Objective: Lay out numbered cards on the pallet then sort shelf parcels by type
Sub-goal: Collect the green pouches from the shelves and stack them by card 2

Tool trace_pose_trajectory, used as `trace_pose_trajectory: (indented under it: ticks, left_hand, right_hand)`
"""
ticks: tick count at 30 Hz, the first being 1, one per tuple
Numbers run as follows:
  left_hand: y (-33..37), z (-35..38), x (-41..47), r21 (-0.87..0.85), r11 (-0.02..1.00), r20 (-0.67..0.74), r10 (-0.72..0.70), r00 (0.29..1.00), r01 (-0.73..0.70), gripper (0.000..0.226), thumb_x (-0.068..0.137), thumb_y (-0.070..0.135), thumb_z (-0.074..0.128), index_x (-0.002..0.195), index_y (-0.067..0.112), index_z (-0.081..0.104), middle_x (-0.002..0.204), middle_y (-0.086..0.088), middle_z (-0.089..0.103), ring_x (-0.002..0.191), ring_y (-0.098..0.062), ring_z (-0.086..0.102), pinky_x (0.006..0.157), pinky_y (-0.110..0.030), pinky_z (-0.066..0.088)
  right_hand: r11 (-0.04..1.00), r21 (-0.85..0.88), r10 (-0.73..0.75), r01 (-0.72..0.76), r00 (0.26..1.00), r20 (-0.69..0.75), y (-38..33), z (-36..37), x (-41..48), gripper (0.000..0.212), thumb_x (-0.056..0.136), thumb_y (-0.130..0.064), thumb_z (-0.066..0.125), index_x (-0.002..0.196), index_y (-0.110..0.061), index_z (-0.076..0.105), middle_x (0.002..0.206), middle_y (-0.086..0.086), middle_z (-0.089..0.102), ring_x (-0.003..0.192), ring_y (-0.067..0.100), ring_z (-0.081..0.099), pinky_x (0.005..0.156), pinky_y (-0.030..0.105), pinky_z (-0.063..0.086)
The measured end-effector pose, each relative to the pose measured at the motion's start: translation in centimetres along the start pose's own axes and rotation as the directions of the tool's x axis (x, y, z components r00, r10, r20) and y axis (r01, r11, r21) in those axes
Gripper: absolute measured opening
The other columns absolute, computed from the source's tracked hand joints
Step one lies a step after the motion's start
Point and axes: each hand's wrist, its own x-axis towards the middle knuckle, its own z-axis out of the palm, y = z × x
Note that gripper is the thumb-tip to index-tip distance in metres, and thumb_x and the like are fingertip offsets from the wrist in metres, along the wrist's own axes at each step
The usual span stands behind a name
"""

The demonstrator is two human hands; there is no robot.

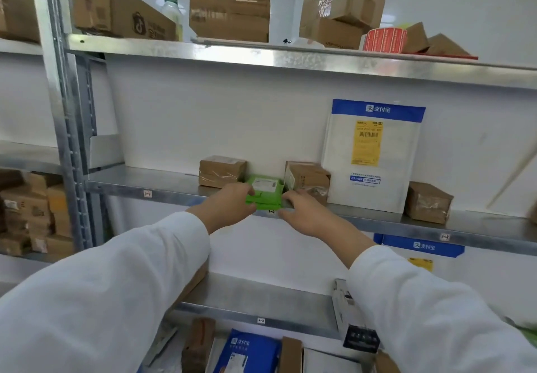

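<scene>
White sleeves (122,279) reach up from six o'clock; the left hand (229,202) and right hand (305,213) each clasp a side of the green parcel (266,191) on the middle shelf (162,191), between two brown boxes (222,170); a white mailer (374,154) stands at three o'clock.

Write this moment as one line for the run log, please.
stage: sorting shelf parcels | left hand: grip on green parcel | right hand: grip on its other side | parcel: on middle shelf, between two brown boxes

Green parcel (263,191), white sleeves (116,279)
</scene>
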Motion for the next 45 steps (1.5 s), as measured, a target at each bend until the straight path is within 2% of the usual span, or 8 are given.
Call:
trace_pose_trajectory:
  ticks: [8,15,21,27,29,32,39,45]
  left_hand:
    - [-2.4,2.0,6.4,0.017,0.998,0.001,-0.056,0.998,0.056,0.036,0.094,0.029,0.051,0.125,0.010,0.055,0.118,-0.008,0.061,0.099,-0.025,0.058,0.082,-0.033,0.048]
    - [-3.9,3.8,10.3,0.069,0.989,0.075,-0.135,0.988,0.130,0.032,0.099,0.024,0.042,0.068,0.014,0.042,0.083,-0.007,0.051,0.072,-0.021,0.048,0.054,-0.029,0.031]
    - [-3.0,5.4,12.2,-0.125,0.969,0.091,-0.202,0.975,0.213,0.017,0.100,0.020,0.041,0.098,0.005,0.049,0.091,-0.008,0.049,0.079,-0.021,0.047,0.052,-0.025,0.031]
    - [-2.4,7.0,13.4,-0.158,0.913,0.055,-0.371,0.927,0.375,0.019,0.102,0.024,0.037,0.096,0.007,0.043,0.086,-0.007,0.045,0.064,-0.015,0.041,0.053,-0.023,0.030]
    - [-2.3,7.6,13.5,-0.132,0.923,0.025,-0.362,0.932,0.362,0.024,0.102,0.025,0.034,0.100,0.005,0.045,0.094,-0.009,0.043,0.079,-0.021,0.043,0.064,-0.026,0.034]
    - [-2.7,7.5,13.4,-0.281,0.882,0.053,-0.380,0.924,0.379,0.022,0.100,0.023,0.042,0.103,0.002,0.050,0.094,-0.010,0.048,0.081,-0.022,0.045,0.055,-0.027,0.031]
    - [-3.8,7.7,12.9,-0.695,0.606,0.095,-0.455,0.885,0.387,0.026,0.093,0.022,0.056,0.110,0.003,0.057,0.106,-0.010,0.059,0.087,-0.018,0.051,0.059,-0.023,0.035]
    - [-3.4,8.7,12.1,-0.732,0.614,-0.030,-0.462,0.886,0.295,0.034,0.099,0.027,0.047,0.128,0.008,0.051,0.118,-0.006,0.059,0.104,-0.021,0.055,0.075,-0.028,0.041]
  right_hand:
    - [0.995,0.062,0.076,-0.079,0.996,0.047,1.6,2.2,7.0,0.050,0.098,-0.036,0.045,0.140,-0.009,0.041,0.141,0.012,0.042,0.124,0.027,0.047,0.102,0.038,0.042]
    - [0.956,0.248,0.135,-0.154,0.986,0.094,2.4,4.1,11.9,0.047,0.101,-0.022,0.043,0.143,-0.003,0.039,0.148,0.011,0.041,0.135,0.026,0.041,0.109,0.030,0.033]
    - [0.918,0.338,0.169,-0.210,0.975,0.144,2.8,5.2,14.5,0.051,0.094,-0.016,0.041,0.145,-0.015,0.041,0.143,0.007,0.049,0.122,0.024,0.051,0.096,0.026,0.042]
    - [0.838,0.473,0.229,-0.273,0.962,0.151,3.0,5.4,15.4,0.047,0.093,-0.011,0.046,0.140,-0.013,0.047,0.136,0.007,0.055,0.115,0.025,0.056,0.090,0.027,0.047]
    - [0.796,0.530,0.252,-0.291,0.956,0.147,3.1,5.5,15.5,0.043,0.094,-0.012,0.049,0.136,-0.011,0.051,0.133,0.008,0.058,0.115,0.025,0.057,0.092,0.029,0.047]
    - [0.704,0.638,0.295,-0.311,0.946,0.136,3.1,5.7,15.5,0.044,0.096,-0.021,0.050,0.139,-0.010,0.048,0.136,0.007,0.055,0.119,0.025,0.055,0.090,0.026,0.044]
    - [0.547,0.781,0.316,-0.301,0.938,0.141,3.0,6.2,14.7,0.046,0.091,-0.001,0.055,0.136,-0.010,0.048,0.134,0.007,0.056,0.119,0.024,0.054,0.085,0.025,0.042]
    - [0.605,0.777,0.279,-0.172,0.960,-0.005,2.8,6.7,13.2,0.050,0.089,-0.003,0.056,0.135,-0.019,0.047,0.131,-0.001,0.058,0.115,0.017,0.054,0.089,0.026,0.042]
